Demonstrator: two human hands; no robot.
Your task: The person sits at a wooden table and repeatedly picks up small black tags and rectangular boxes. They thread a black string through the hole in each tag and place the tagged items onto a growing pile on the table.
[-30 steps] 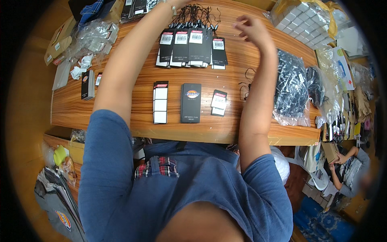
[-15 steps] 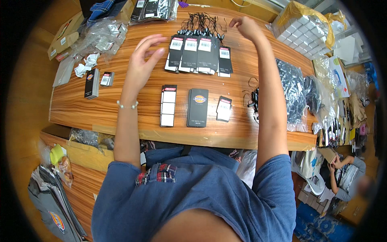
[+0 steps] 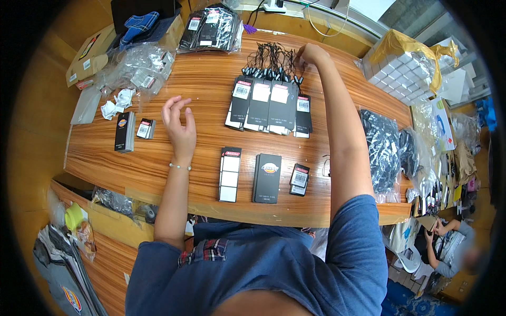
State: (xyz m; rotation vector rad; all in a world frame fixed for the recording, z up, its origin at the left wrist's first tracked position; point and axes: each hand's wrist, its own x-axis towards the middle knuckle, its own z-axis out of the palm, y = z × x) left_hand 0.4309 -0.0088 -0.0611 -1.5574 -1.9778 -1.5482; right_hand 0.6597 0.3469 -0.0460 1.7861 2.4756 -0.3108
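Note:
A spread row of black hang tags [image 3: 258, 108] with white labels lies mid-table, its black cords [image 3: 273, 57] bunched at the far end. My right hand [image 3: 313, 54] is at the right edge of these cords, fingers curled down; its fingertips are hidden, so what they grip cannot be seen. To the left of the tags, my left hand [image 3: 179, 125] hovers over the table, fingers apart and holding nothing. Nearer me lie a long tag with white panels [image 3: 230, 175], a stack of plain black tags [image 3: 267, 179] and small black-and-white tags [image 3: 299, 179].
At left are a tall stack of black tags [image 3: 125, 132], small tags [image 3: 145, 129], crumpled paper [image 3: 117, 104] and plastic bags [image 3: 141, 66]. Bagged tags [image 3: 211, 29] lie at the back. A wrapped block of white boxes [image 3: 399, 66] and bagged dark goods [image 3: 379, 152] stand right. Another person [image 3: 448, 242] sits lower right.
The view has shifted, so the table appears lower. My right hand has come down to the cords, its fingers curling. My left hand has moved left, away from the tags.

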